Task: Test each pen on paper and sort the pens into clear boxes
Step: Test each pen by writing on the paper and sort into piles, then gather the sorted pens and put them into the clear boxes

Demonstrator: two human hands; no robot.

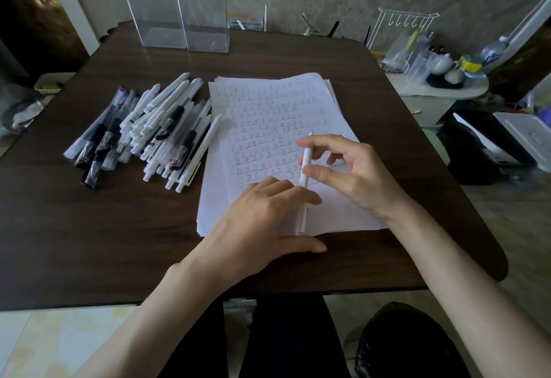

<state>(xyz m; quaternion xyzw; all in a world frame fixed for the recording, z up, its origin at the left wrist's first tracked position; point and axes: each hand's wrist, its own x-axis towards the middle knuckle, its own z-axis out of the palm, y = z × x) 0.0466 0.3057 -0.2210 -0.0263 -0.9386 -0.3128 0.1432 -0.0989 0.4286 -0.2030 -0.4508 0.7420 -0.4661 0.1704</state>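
We look down on a dark wooden table (pixel 89 228). At its far edge stand two clear boxes, the left box (pixel 155 19) touching the right box (pixel 205 25). Their tops are cut off by the upper edge of the view, and through the glare on their walls we cannot make out any contents.

A stack of paper (pixel 268 103) lies in the middle of the table, covered in rows of small pen marks, some black and some faint red, too small to read. Just left of it lies a heap of pens (pixel 149 130), white barrels mixed with clear and black ones; those underneath are hidden.

The right hand (pixel 357 174) pinches a white pen (pixel 305 162) between thumb and fingers above the near half of the paper, tip pointing away. The left hand (pixel 256 222) rests flat on the paper with fingers straight and relaxed. Its index finger crosses the pen's lower part and hides it; we cannot tell whether it presses the pen.

At the far right a wire rack (pixel 399 28) stands among blurred clutter.
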